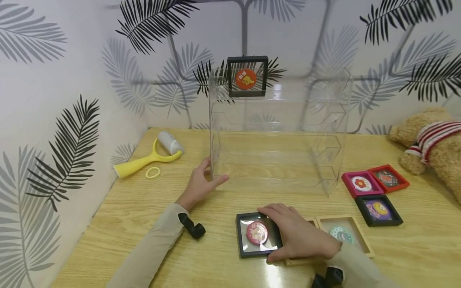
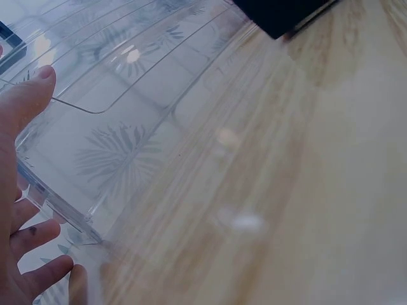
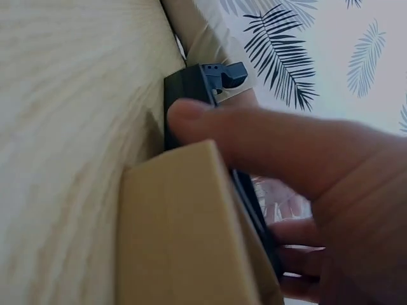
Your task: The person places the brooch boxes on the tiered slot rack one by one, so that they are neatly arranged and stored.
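Observation:
My left hand point(image 1: 201, 182) holds the lower left side of a clear acrylic display rack point(image 1: 273, 182), thumb across its front edge and fingers along the outer wall. Tiers run across the upright rack. On its top stands a black frame with a round orange badge point(image 1: 246, 79). On the table before it, my right hand point(image 1: 300, 232) grips another black display frame point(image 1: 242, 237) from the right, thumb at the near edge and fingers at the far one. A round pink badge point(image 1: 257, 233) shows behind its clear window. Under the right hand, a light wooden frame point(image 3: 184, 216) is partly hidden.
Right of my right hand lies a wooden frame with a green badge point(image 1: 342, 234). Beyond are a pink frame point(image 1: 361, 184), a red frame point(image 1: 389, 179) and a black frame point(image 1: 379, 210). A teddy bear point(image 1: 439, 148) sits far right; a yellow slingshot-shaped thing point(image 1: 144, 161) lies left.

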`<state>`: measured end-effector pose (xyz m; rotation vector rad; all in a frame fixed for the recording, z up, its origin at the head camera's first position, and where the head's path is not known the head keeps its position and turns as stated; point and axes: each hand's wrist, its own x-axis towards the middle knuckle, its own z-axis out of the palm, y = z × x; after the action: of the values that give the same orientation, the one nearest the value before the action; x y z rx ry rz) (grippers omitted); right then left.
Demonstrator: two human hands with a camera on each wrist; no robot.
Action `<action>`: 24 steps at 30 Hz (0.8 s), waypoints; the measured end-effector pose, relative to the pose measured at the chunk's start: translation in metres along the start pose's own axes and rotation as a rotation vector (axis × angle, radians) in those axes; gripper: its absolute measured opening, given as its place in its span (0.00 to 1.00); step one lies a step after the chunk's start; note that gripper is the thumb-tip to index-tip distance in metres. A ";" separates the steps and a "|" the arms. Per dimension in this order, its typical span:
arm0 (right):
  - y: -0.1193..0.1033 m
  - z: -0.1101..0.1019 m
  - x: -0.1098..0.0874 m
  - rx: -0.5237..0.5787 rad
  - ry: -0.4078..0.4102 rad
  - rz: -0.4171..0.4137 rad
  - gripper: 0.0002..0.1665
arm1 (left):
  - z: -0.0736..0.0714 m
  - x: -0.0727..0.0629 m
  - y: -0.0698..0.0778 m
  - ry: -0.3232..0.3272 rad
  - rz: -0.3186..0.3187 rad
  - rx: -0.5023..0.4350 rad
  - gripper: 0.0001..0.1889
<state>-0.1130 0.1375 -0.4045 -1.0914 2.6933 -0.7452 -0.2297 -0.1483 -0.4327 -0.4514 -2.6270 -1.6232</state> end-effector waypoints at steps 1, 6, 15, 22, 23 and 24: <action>0.000 0.001 0.001 0.011 0.005 0.001 0.63 | 0.000 0.000 0.000 -0.001 -0.001 -0.001 0.40; -0.001 0.002 0.003 0.097 0.046 0.007 0.66 | 0.000 0.000 0.000 -0.002 0.002 -0.015 0.40; -0.004 -0.004 0.004 0.273 0.286 -0.051 0.65 | -0.001 0.001 0.000 -0.010 0.006 -0.043 0.41; 0.001 -0.006 0.003 0.651 0.202 -0.049 0.61 | -0.001 0.000 0.000 -0.013 0.015 -0.043 0.41; 0.000 -0.006 0.003 0.708 0.214 -0.060 0.57 | -0.001 0.000 0.000 -0.014 0.013 -0.043 0.41; 0.000 -0.005 0.003 0.728 0.244 -0.087 0.53 | -0.001 0.000 0.000 -0.016 0.012 -0.045 0.41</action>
<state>-0.1168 0.1371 -0.4002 -0.9573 2.2009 -1.7777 -0.2296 -0.1494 -0.4317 -0.4819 -2.5984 -1.6854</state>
